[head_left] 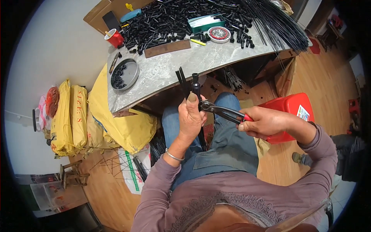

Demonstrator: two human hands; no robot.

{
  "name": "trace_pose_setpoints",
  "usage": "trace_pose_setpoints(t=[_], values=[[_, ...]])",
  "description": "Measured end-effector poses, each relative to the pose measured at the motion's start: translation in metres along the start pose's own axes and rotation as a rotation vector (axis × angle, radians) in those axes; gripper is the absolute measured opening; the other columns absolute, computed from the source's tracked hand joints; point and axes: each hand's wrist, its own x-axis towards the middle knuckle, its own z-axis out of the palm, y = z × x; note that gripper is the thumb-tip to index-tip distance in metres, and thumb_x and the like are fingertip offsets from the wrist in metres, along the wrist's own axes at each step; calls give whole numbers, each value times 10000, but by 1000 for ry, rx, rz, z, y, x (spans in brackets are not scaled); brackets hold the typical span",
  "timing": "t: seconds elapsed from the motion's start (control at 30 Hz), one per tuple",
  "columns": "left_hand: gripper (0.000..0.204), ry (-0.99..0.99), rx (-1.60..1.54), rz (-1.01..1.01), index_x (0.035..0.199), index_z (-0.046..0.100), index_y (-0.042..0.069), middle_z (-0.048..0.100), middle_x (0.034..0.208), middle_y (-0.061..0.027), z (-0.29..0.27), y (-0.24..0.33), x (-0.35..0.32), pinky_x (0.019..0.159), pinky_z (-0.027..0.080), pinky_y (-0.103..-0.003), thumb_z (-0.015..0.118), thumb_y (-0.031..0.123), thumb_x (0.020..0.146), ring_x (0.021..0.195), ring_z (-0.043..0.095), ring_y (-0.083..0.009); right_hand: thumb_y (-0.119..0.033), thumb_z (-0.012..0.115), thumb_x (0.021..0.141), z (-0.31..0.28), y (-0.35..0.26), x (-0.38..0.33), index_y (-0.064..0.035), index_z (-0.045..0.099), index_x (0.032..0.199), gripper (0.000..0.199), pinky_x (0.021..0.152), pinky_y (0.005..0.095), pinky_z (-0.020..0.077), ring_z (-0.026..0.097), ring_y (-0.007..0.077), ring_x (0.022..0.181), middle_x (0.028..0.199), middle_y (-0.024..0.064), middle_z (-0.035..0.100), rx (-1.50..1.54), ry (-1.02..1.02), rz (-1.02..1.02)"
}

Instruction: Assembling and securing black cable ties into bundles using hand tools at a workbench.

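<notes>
My left hand (188,120) is closed around a black tubular fitting (196,83), thumb pressed against its side, above my lap. Thin black rods (180,79) stick up beside the fitting from the same hand. My right hand (259,121) grips end-cutting pincers (227,112) with black arms and red handles. Their round jaws lie against the fitting, just beside my left fingers; whether they bite on something there is hidden. Beyond my hands, the grey marbled table (164,65) carries a large heap of similar black fittings (162,25).
On the table are a round metal tin (135,77) with black rings, a wooden strip (167,49), a red cup (113,38), a green box (207,24) and a long rod bundle (284,31). A red bin (288,110) stands right; yellow sacks (79,116) line the left.
</notes>
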Motion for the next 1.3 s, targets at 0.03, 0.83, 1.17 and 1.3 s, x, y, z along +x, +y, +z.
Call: trace_pose_setpoints(t=[0.03, 0.83, 1.17, 1.3], values=[[572, -5, 1, 0, 891, 516, 25, 394, 541, 27, 4, -2, -1, 384, 299, -223, 400, 583, 943, 423, 371, -50, -254, 539, 956, 1, 1, 0, -16, 482, 871, 260, 454, 343, 437, 571, 208, 505, 631, 88, 547, -83, 53, -32], [526, 52, -105, 37, 868, 497, 75, 343, 515, 25, -3, -11, 10, 370, 280, -225, 535, 600, 859, 397, 343, -76, 22, 747, 563, -1, 15, 17, -56, 457, 961, 499, 774, 385, 357, 521, 282, 906, 914, 86, 513, -877, 1057, -639], [458, 117, -23, 46, 779, 469, 88, 351, 499, 31, 4, -9, 12, 347, 284, -229, 609, 516, 859, 382, 372, -72, -28, 713, 762, 25, 39, 22, -25, 470, 961, 314, 542, 349, 469, 635, 265, 669, 764, 138, 574, -597, 939, -620], [473, 114, 22, 32, 768, 472, 83, 376, 505, 23, 7, -7, 11, 349, 287, -224, 592, 530, 865, 385, 382, -73, -67, 665, 831, 24, 40, 20, -7, 475, 944, 228, 460, 313, 482, 617, 209, 520, 642, 120, 576, 138, 295, -343]])
